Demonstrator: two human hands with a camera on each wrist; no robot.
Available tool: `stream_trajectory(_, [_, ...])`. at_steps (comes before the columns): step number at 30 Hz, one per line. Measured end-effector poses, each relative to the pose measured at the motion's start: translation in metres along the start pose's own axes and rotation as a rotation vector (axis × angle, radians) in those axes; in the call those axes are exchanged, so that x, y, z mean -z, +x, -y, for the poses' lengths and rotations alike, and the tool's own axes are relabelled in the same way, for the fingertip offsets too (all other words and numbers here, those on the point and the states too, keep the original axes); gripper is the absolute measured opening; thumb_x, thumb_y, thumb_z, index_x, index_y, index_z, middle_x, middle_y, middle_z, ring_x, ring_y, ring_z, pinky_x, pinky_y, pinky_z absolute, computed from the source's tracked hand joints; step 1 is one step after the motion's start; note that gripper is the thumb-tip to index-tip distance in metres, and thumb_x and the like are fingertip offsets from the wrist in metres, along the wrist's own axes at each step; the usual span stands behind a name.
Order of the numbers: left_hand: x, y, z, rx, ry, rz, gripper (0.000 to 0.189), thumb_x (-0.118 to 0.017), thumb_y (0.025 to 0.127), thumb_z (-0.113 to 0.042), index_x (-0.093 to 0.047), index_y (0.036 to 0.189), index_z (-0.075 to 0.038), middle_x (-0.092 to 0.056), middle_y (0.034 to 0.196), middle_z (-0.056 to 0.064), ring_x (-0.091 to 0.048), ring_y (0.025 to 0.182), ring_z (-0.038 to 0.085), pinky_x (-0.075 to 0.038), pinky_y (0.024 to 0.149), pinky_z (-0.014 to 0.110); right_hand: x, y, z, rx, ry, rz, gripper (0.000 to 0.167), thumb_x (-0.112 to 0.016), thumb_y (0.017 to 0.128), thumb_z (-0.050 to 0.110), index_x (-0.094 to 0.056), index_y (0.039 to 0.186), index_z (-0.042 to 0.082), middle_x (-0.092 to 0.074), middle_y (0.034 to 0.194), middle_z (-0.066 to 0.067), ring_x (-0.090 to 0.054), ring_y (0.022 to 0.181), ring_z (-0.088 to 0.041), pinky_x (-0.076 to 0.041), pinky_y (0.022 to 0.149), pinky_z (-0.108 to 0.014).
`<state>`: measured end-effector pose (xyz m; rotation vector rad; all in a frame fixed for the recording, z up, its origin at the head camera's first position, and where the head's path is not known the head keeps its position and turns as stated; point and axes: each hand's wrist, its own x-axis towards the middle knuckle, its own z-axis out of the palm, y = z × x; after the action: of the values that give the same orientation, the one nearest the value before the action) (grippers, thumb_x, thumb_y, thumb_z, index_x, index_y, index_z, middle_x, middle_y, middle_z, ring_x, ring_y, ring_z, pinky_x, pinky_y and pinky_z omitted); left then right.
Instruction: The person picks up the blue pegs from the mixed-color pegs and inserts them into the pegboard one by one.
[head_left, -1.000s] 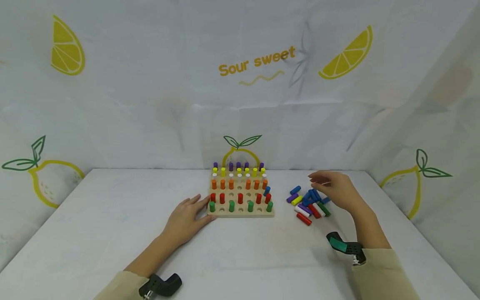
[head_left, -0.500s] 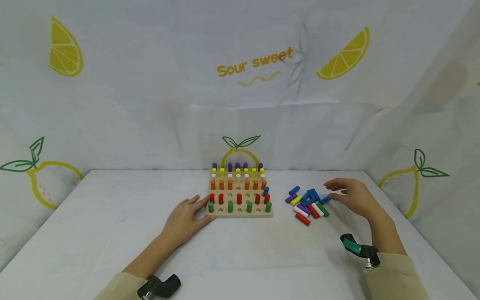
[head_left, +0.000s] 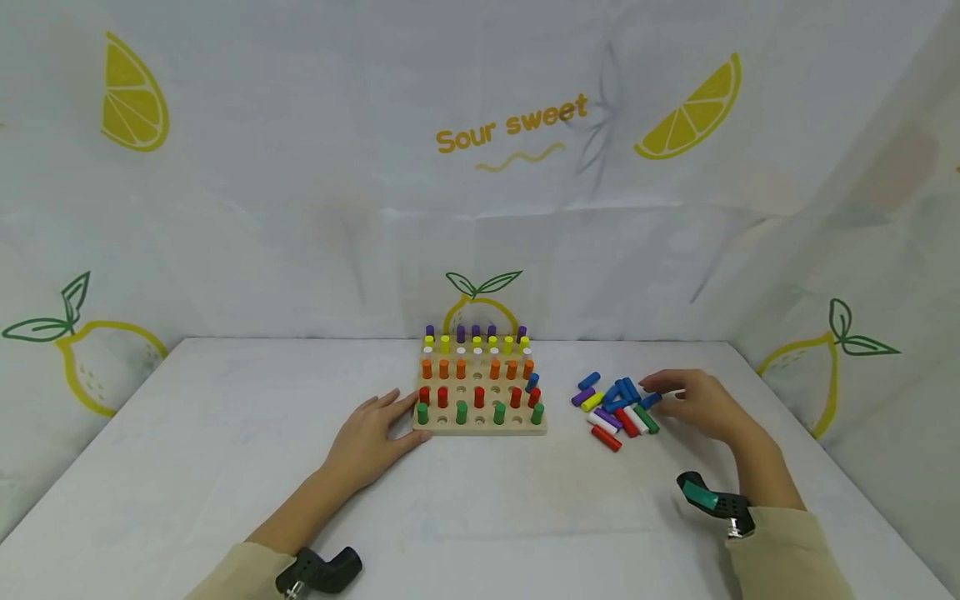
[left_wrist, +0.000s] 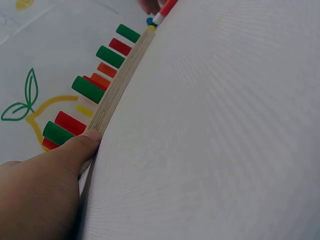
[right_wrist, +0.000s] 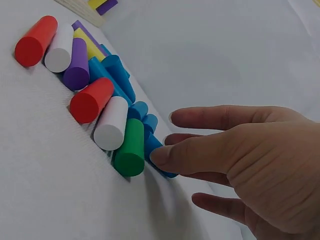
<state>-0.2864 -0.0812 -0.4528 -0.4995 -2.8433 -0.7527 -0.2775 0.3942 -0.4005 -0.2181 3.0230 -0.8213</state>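
Note:
A wooden pegboard (head_left: pixel 480 431) stands mid-table with rows of green, red, orange, white, yellow and purple pegs. One blue peg (head_left: pixel 532 382) leans at its right side. My left hand (head_left: pixel 367 442) holds the board's near left corner, fingers along the left side and thumb on the front edge. In the left wrist view, that thumb (left_wrist: pixel 75 147) presses against the wood. My right hand (head_left: pixel 701 404) reaches low at the right end of a pile of loose pegs. In the right wrist view, its thumb tip overlaps a blue peg (right_wrist: pixel 154 145), with the other fingers extended and spread.
Loose pegs lie right of the board, among them a red peg (head_left: pixel 606 438) nearest the front, a green peg (head_left: pixel 647 419) and a yellow peg (head_left: pixel 592 401). A white printed cloth (head_left: pixel 300 167) hangs behind the white table (head_left: pixel 225 442).
My right hand has moved from above the pile to its right end, then down to the blue peg there. The left hand stays on the pegboard's corner.

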Motion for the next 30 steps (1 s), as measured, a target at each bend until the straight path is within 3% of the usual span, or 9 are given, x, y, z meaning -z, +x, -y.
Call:
stream_trajectory(11, [0.000, 0.000, 0.000, -0.006, 0.001, 0.006, 0.066, -0.073, 0.089, -0.049, -0.060, 0.142, -0.013, -0.057, 0.147, 0.021, -0.053, 0.137, 0.042, -0.041, 0.115, 0.059, -0.004, -0.001, -0.001, -0.034, -0.026, 0.027, 0.027, -0.073, 0.090, 0.008, -0.070, 0.116, 0.001, -0.071, 0.108, -0.017, -0.065, 0.100, -0.031, -0.061, 0.088, -0.049])
stream_trajectory(22, [0.001, 0.000, 0.000, -0.005, 0.006, 0.012, 0.067, -0.073, 0.089, -0.050, -0.059, 0.143, -0.014, -0.056, 0.148, 0.021, -0.052, 0.138, 0.043, -0.042, 0.114, 0.058, -0.002, -0.001, 0.000, -0.050, -0.030, 0.039, 0.030, -0.074, 0.089, 0.013, -0.070, 0.117, 0.003, -0.069, 0.101, -0.009, -0.062, 0.093, -0.022, -0.061, 0.078, -0.035])
stream_trajectory(30, [0.001, 0.000, -0.001, -0.005, -0.002, 0.019, 0.067, -0.073, 0.089, -0.051, -0.059, 0.144, -0.015, -0.056, 0.148, 0.021, -0.052, 0.138, 0.042, -0.042, 0.115, 0.058, 0.004, 0.001, 0.013, 0.048, -0.010, -0.028, 0.033, -0.070, 0.095, 0.015, -0.069, 0.126, 0.005, -0.073, 0.109, -0.014, -0.069, 0.101, -0.030, -0.063, 0.084, -0.042])
